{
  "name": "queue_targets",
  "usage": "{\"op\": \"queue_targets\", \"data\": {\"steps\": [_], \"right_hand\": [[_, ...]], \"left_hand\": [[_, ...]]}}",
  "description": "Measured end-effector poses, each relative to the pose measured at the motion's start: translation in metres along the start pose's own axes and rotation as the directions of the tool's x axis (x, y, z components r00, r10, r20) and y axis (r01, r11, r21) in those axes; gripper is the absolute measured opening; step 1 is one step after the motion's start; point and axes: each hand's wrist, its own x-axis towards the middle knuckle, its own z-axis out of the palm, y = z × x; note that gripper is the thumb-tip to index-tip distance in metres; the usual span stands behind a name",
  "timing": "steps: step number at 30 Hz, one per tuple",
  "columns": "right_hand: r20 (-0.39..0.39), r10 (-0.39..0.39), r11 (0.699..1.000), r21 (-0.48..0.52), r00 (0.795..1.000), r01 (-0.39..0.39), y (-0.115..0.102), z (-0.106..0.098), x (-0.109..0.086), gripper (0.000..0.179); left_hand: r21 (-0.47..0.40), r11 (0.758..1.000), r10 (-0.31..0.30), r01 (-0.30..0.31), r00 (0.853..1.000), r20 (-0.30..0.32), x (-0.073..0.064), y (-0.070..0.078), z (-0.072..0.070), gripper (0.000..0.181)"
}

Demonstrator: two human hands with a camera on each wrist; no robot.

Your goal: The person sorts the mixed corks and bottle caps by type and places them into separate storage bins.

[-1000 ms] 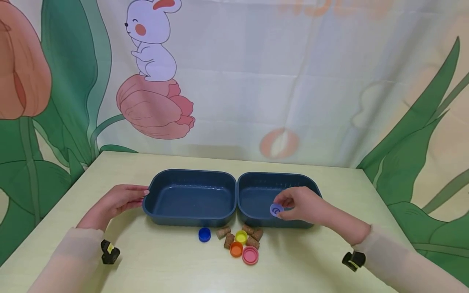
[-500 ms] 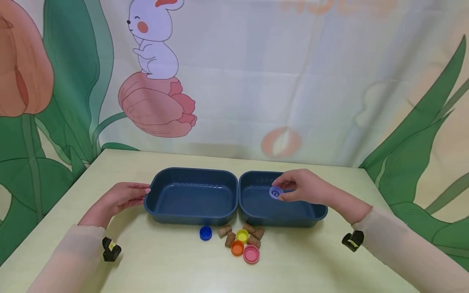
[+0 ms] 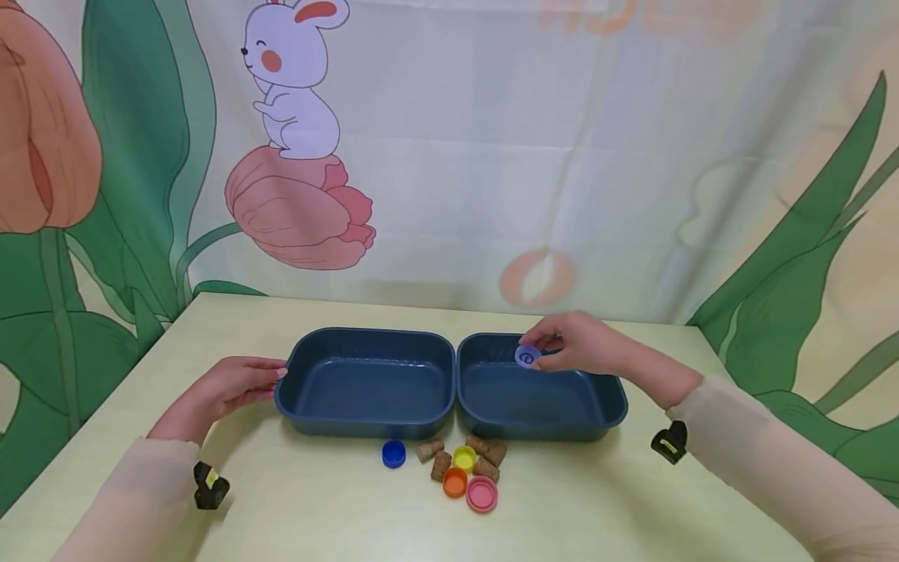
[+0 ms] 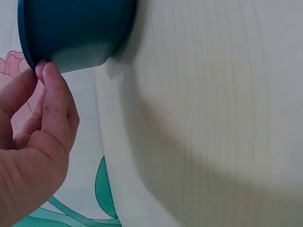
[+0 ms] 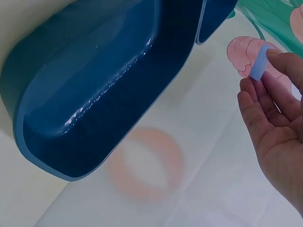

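Over the right blue bin [image 3: 541, 428], my right hand [image 3: 581, 344] pinches a light purple bottle cap [image 3: 527, 357] between thumb and fingers. The right wrist view shows the cap [image 5: 260, 62] edge-on, held at the fingertips above the bin. My left hand [image 3: 235, 388] holds the left end of the left blue bin [image 3: 368, 427]. In the left wrist view its thumb and fingers [image 4: 56, 99] pinch that bin's rim. Nothing lies inside either bin in the head view.
In front of the bins lie several corks [image 3: 430, 449], a blue cap [image 3: 394, 453], a yellow cap [image 3: 464, 459], an orange cap [image 3: 455, 482] and a pink cap [image 3: 481, 494]. Behind the pale table [image 3: 316, 507] hangs a printed cloth [image 3: 449, 195].
My right hand has carried the purple cap away from me, from the right bin's front side toward its back. The left hand has stayed at the left bin's rim.
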Motion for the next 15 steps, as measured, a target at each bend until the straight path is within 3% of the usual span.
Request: {"op": "queue_targets", "data": {"steps": [8, 15], "right_hand": [[0.017, -0.036, 0.999, 0.0, 0.999, 0.036, 0.008, -0.005, 0.015, 0.032], [0.041, -0.023, 0.999, 0.041, 0.999, 0.021, 0.017, -0.008, 0.029, 0.033]], "left_hand": [[-0.013, 1.0, -0.021, 0.021, 1.0, -0.007, -0.001, 0.001, -0.001, 0.059], [-0.024, 0.999, -0.028, 0.028, 1.0, 0.002, -0.001, 0.002, -0.001, 0.059]]}}
